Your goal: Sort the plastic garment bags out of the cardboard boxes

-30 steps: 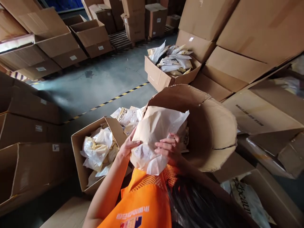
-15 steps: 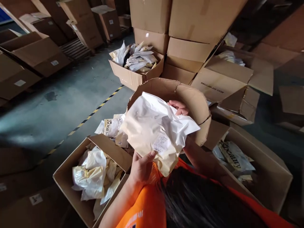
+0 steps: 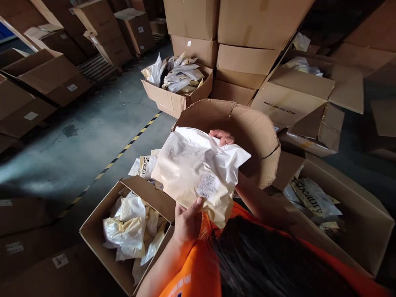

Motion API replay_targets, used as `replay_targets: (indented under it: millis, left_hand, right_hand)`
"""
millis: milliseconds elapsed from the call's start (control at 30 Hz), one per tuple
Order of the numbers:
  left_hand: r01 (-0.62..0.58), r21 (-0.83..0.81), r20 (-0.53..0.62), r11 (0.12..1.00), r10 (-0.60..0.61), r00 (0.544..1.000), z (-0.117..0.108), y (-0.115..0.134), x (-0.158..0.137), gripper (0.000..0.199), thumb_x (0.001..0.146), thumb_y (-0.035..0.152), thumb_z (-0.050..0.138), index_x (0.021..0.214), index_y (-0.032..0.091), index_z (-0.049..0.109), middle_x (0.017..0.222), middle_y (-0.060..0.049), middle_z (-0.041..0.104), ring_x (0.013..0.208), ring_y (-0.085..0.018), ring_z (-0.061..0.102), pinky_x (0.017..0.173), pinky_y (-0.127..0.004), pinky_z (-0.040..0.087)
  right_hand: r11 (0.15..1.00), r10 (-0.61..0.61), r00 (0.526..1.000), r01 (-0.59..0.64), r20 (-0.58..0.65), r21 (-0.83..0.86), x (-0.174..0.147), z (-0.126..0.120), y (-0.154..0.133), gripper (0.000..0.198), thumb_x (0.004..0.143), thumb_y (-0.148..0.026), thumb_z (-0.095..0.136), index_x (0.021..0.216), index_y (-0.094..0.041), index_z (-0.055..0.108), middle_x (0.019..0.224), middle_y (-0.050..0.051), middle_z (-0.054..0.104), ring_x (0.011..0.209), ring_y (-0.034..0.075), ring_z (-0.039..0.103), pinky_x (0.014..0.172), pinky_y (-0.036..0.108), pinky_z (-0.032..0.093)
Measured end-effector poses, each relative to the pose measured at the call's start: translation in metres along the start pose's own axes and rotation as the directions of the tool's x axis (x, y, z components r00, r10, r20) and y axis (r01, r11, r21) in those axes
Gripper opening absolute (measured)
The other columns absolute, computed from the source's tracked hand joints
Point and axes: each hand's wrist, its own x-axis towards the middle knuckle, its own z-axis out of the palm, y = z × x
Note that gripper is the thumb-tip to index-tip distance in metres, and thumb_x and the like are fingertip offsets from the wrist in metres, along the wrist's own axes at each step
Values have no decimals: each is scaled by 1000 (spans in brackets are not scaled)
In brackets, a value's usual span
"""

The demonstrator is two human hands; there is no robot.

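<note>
A white and cream plastic mailer bag (image 3: 188,165) with a printed barcode label lies spread between my two hands, in front of my chest. My left hand (image 3: 189,218) grips its lower edge, thumb on top near the label. At the far right edge, my right hand (image 3: 223,137) holds the bag with curled fingers; its palm is hidden behind the plastic. Just beyond the bag stands a rounded cardboard box (image 3: 256,136), its inside partly covered by the bag.
An open carton of bags (image 3: 99,247) is at lower left, another carton (image 3: 365,218) at right. A carton heaped with bags (image 3: 173,108) stands ahead, before stacked boxes (image 3: 244,24). Striped tape (image 3: 116,159) crosses the floor. More cartons (image 3: 58,76) line the left.
The bag has shifted slightly left and lies flatter, with its label turned more toward me. Both hands still hold it. The view has turned a little.
</note>
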Motion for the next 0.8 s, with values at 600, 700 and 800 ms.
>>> replay_targets:
  millis: [600, 700, 800]
  left_hand:
    - [-456, 275, -337, 846, 529, 779, -163, 96, 57, 57, 62, 6, 78, 115, 26, 69, 125, 1, 67, 124, -20, 57, 97, -25, 52]
    - [-410, 348, -335, 843, 520, 786, -209, 110, 92, 51, 64, 6, 77, 111, 22, 68, 114, -1, 69, 115, -18, 61, 100, -26, 48]
    - [-204, 402, -371, 893, 363, 855, -248, 110, 132, 38, 72, 10, 74, 109, 17, 64, 97, -2, 69, 93, -15, 66, 90, -28, 51]
  right_hand:
    - [795, 547, 837, -526, -16, -303, -95, -110, 99, 87, 57, -59, 85, 121, -24, 39, 128, 15, 55, 112, 29, 60, 89, 48, 57]
    - [682, 679, 730, -666, -75, -303, -115, -132, 111, 90, 52, -63, 85, 118, -23, 40, 122, 16, 59, 104, 30, 64, 86, 52, 58]
    - [621, 732, 675, -718, -96, -316, -130, -135, 119, 95, 47, -67, 85, 117, -21, 41, 119, 17, 60, 99, 31, 66, 82, 54, 59]
